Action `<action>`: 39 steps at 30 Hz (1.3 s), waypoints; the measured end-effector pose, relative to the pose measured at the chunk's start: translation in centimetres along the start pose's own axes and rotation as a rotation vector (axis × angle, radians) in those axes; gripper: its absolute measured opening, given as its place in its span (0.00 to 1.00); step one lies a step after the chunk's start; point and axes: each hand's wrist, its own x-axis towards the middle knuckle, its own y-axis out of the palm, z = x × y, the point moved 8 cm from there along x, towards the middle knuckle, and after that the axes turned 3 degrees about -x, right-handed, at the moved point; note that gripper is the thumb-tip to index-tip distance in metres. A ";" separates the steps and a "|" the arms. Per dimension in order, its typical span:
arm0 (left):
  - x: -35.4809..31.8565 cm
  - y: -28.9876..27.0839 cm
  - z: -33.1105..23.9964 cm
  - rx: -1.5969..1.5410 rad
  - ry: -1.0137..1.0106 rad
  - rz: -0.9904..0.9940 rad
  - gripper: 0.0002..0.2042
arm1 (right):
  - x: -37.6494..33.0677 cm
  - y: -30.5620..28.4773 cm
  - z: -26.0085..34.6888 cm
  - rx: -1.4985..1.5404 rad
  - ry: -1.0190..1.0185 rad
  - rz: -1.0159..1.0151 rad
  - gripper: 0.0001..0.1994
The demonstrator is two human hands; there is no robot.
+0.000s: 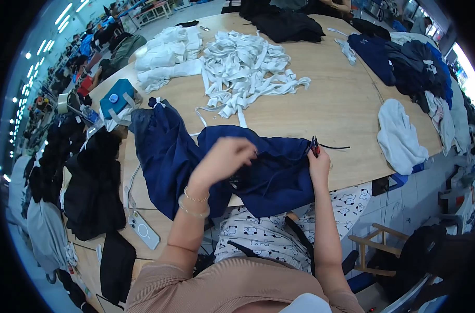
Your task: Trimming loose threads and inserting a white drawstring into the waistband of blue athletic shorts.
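Observation:
A navy blue garment (169, 156) lies bunched over the table's near edge, partly hanging down toward my lap. My left hand (226, 159) hovers over its middle with bent fingers drawn together; whether something small is between them cannot be made out. At the garment's right end, my right hand (320, 163) is closed around small thread snips (314, 148) with dark blades and a reddish handle. A thin black cord (335, 147) sticks out to the right from beside the snips. The garment's far left end is gathered, with a pale tie (155, 103) at its tip.
Beyond the garment lies a tangled heap of white strips (245, 65), beside folded white cloth (167, 55). Dark clothes (404, 62) are piled at the far right, and a white cloth (399, 135) nearer. Black garments (94, 182) and a phone (144, 229) lie left. A wooden stool (378, 248) stands lower right.

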 end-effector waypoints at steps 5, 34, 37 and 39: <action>10.7 -11.2 2.0 0.326 0.219 -0.601 0.10 | -1.6 -1.0 0.8 -0.086 0.075 0.049 0.13; 21.6 -12.4 0.3 0.814 0.424 -0.286 0.08 | -5.8 0.0 6.4 0.311 0.083 0.285 0.13; 24.0 -8.1 3.8 0.934 0.349 -0.419 0.07 | -6.6 -0.1 7.0 0.304 0.045 0.291 0.13; 24.9 -7.4 5.8 1.111 0.133 -0.444 0.08 | -7.0 -0.8 7.1 0.261 0.037 0.284 0.14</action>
